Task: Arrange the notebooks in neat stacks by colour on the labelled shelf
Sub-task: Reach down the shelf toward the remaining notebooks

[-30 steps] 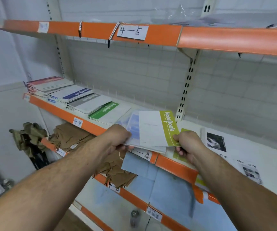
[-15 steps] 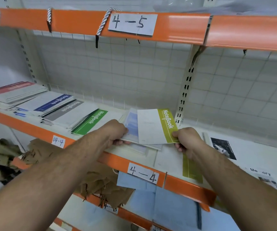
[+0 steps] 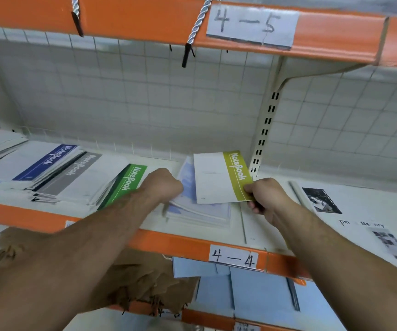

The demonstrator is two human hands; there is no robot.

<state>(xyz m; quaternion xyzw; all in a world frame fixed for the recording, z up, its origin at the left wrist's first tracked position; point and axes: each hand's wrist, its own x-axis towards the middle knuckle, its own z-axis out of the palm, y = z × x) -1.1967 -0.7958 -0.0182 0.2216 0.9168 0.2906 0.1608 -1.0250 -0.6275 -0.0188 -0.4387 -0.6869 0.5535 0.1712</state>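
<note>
The right hand pinches the near right corner of the white paper notebook with the yellow-green title band, holding it level, probably to sort it by colour. Directly left of this hand lies the pile of pale-blue paper notebooks on the white shelf with the orange front lip. The left hand, fingers curled, grips the pile's left edge, apparently to steady it. The green-banded notebook stack lies just left of that hand.

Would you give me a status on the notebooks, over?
Right hand pinches lime notebook. Left hand grips pale-blue pile beneath it. Green stack close on left.
</note>
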